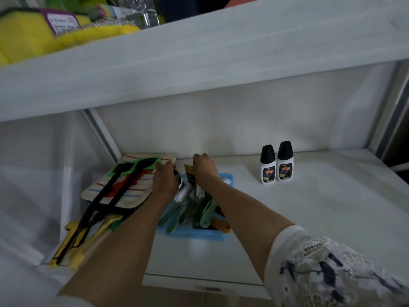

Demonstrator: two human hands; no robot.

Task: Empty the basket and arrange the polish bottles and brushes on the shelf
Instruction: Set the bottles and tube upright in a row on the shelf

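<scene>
Sitting near the shelf's [321, 196] front edge, left of centre, the blue basket [199, 234] holds green-handled brushes [205, 209]. Over its far end, the left hand [164, 180] is closed round a black-and-white bottle [179, 179], and the right hand [204, 168] is clenched on a dark packet [190, 176]. Two polish bottles [276, 163] stand upright, touching, far right, with bare shelf around them. Cloths and tools [115, 187] crowd the basket's left side.

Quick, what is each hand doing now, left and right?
Left hand: closed on a polish bottle over the blue basket.
Right hand: closed on a dark packet in the basket.
</scene>
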